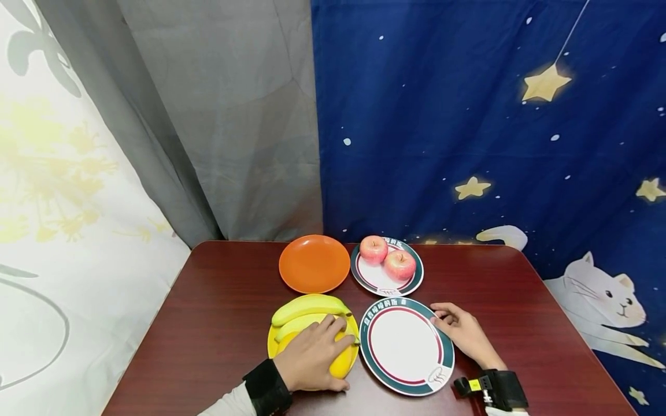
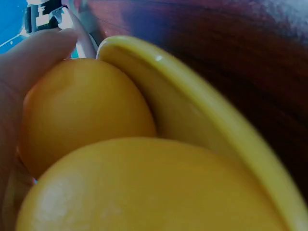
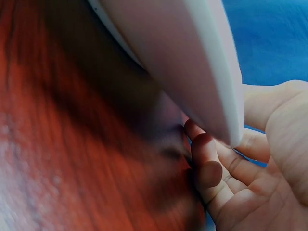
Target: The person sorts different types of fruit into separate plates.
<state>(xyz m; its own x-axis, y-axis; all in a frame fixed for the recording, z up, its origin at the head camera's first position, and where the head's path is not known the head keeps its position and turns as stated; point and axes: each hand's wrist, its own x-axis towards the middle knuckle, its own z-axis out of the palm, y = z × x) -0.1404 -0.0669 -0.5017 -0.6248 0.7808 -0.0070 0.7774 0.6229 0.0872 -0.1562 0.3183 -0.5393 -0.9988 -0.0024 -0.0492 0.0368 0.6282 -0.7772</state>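
Note:
My left hand reaches over the yellow plate and grips a round yellow-orange fruit, its fingers spread over the top. In the left wrist view the thumb lies along that fruit, and a second, similar fruit sits nearer the camera, inside the plate's rim. Bananas lie at the back of the same plate. My right hand holds the right rim of a white plate with a green border; in the right wrist view its fingers curl below the plate's edge.
Behind the yellow plate stands an orange plate. To its right, two apples rest on a smaller green-bordered plate. All stand close together on the dark red wooden table. Curtains hang behind the table's back edge.

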